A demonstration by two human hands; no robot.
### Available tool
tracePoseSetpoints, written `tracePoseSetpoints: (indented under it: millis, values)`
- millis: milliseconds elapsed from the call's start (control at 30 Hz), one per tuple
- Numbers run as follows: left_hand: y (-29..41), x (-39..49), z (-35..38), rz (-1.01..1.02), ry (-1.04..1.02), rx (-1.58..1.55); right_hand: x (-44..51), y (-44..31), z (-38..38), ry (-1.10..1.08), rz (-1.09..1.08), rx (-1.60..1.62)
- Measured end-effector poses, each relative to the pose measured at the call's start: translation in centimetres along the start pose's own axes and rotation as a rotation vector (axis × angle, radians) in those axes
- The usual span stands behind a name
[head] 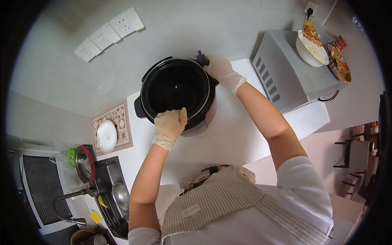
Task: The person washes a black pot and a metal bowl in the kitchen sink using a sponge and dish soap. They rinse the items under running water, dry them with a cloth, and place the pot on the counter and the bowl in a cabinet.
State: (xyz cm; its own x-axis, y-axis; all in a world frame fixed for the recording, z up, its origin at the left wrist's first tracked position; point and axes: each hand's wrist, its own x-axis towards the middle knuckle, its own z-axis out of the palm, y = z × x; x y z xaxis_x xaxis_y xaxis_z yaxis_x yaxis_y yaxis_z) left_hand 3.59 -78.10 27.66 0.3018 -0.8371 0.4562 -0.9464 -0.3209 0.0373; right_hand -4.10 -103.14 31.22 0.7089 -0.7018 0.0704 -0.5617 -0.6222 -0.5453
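An electric pressure cooker point(211, 114) stands on the white counter with its top uncovered. Its black inner pot point(176, 82) has a glossy interior with a small bright reflection; whether it holds liquid, I cannot tell. My left hand point(170, 125), in a thin pale glove, curls over the near rim with the thumb raised. Its fingertips are hidden. On the far right side, my gloved right hand point(223, 72) closes around a dark plastic part point(201, 58) that sticks out beside the rim. Whether that part is joined to the cooker is unclear.
Right of the cooker is a silver microwave oven point(284, 73) bearing a white bowl point(310, 53) and a food tray point(338, 62). Leftward lie a patterned mat point(127, 134) with a white dish point(107, 136), a sink point(107, 165) and a faucet point(65, 197). Wall sockets point(105, 36) are behind.
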Motion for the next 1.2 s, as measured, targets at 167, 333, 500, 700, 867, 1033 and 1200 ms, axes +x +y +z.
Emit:
tracePoseSetpoints:
  millis: [167, 333, 500, 700, 867, 1033, 1200]
  values:
    - [-0.2, -0.6, 0.5, -0.036, 0.017, 0.003, -1.5, 0.6, 0.8, -0.028, 0.014, 0.040]
    - [-0.2, -0.5, 0.4, -0.073, 0.011, -0.022, -7.7, -0.8, 0.9, -0.011, 0.060, -0.040]
    - [-0.3, -0.4, 0.5, -0.053, 0.044, -0.087, -8.2, -0.7, 1.6, 0.096, 0.019, -0.096]
    - [-0.1, -0.7, 0.7, -0.050, 0.059, -0.058, -4.7, -0.9, 0.6, -0.019, 0.056, -0.069]
    - [-0.2, -0.3, 0.9, -0.085, 0.034, -0.007, -10.5, -2.3, 1.0, 0.030, 0.095, -0.085]
    - [0.1, -0.2, 0.2, -0.091, 0.015, -0.034, -17.3, -5.2, 3.6, 0.031, 0.162, 0.001]
    - [-0.1, -0.4, 0.4, -0.040, 0.080, -0.079, -16.5, -3.4, 4.8, 0.200, 0.107, 0.100]
